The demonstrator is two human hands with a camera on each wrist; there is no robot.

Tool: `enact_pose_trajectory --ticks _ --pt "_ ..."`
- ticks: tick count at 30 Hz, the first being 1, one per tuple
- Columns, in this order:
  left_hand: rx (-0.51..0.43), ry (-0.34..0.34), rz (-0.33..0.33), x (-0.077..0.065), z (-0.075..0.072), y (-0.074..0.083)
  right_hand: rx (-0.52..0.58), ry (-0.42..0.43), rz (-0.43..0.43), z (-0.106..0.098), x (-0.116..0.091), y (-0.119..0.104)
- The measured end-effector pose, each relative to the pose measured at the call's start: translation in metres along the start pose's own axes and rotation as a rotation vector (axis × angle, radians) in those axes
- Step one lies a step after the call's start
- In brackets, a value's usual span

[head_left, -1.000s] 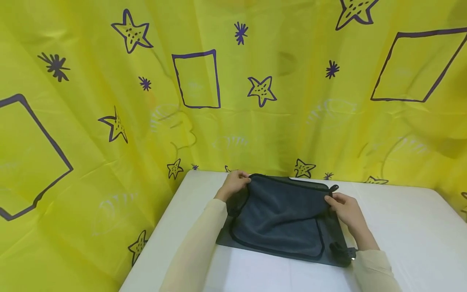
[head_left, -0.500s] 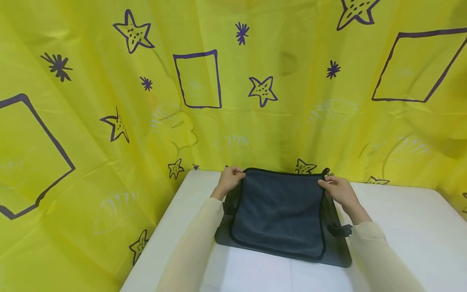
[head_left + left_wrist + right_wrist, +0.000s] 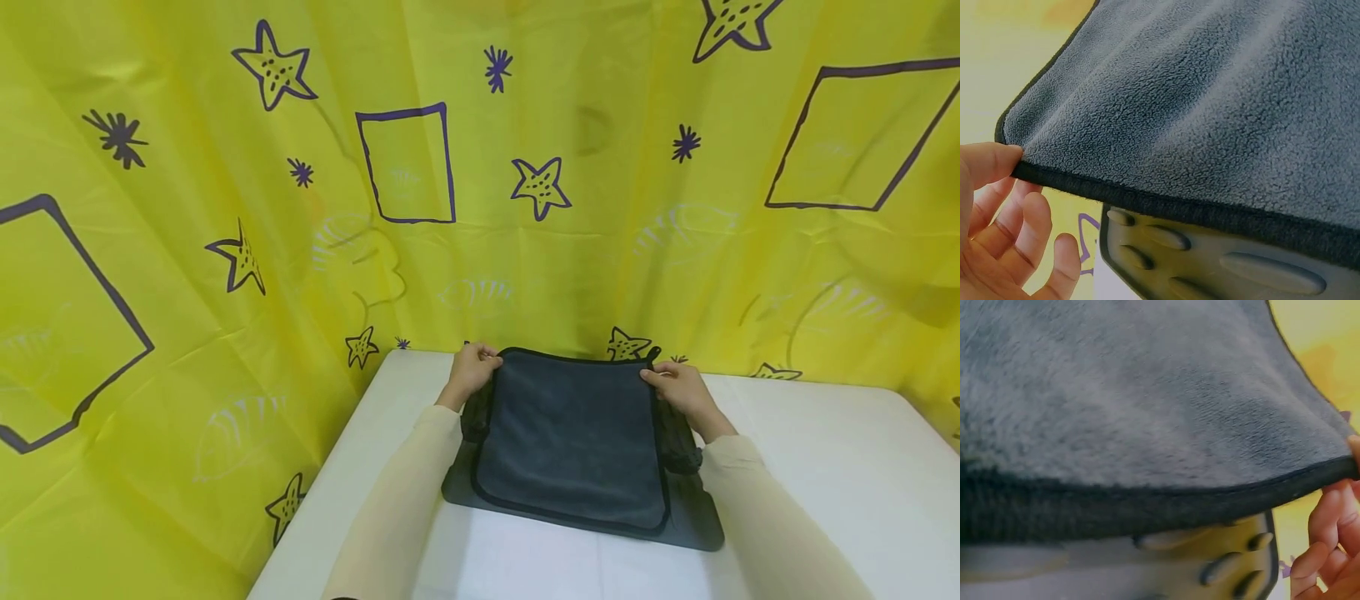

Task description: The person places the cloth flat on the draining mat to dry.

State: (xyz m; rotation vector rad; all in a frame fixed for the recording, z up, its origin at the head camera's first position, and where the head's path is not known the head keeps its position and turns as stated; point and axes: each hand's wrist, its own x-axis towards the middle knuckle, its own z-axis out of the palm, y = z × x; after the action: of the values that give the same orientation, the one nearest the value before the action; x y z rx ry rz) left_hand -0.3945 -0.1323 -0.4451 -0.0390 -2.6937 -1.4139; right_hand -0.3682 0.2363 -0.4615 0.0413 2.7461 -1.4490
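Observation:
A dark grey-blue towel point(image 3: 573, 442) with black edging hangs between both hands, its near part lying over a dark mat point(image 3: 697, 521). By the far left corner, my left hand point(image 3: 472, 372) pinches the towel between thumb and forefinger; in the left wrist view the other fingers are loosely bent below the black edging point(image 3: 1141, 199). My right hand point(image 3: 684, 396) pinches the far right corner, where a small black loop point(image 3: 653, 354) sticks up. Raised oval bumps point(image 3: 1272, 272) show on the mat under the towel's edge. The towel hides most of the mat.
The mat lies on a white table point(image 3: 817, 467). A yellow curtain point(image 3: 592, 267) with purple stars and outlined shapes hangs along the back and left of the table. Dark wrist straps point(image 3: 681, 461) sit by both sleeves.
The towel's far edge has risen and the creases across it have smoothed out. My right hand has moved up, then a little left; the left hand rose slightly.

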Motion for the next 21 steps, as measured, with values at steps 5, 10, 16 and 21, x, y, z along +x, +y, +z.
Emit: enact_pose_trajectory --ticks 5,10,16,21 --pt "0.008 0.014 -0.015 0.001 0.003 -0.003 0.006 0.013 0.005 0.003 0.002 0.004" --pt "0.006 0.021 -0.036 0.003 0.005 -0.004 0.0 0.0 -0.004 0.006 0.007 0.007" --pt "0.014 0.039 -0.04 0.005 0.007 -0.003 -0.001 0.011 -0.017 0.009 0.014 0.009" --pt "0.027 0.047 -0.041 0.007 0.009 -0.003 -0.012 0.015 0.005 0.009 0.014 0.01"
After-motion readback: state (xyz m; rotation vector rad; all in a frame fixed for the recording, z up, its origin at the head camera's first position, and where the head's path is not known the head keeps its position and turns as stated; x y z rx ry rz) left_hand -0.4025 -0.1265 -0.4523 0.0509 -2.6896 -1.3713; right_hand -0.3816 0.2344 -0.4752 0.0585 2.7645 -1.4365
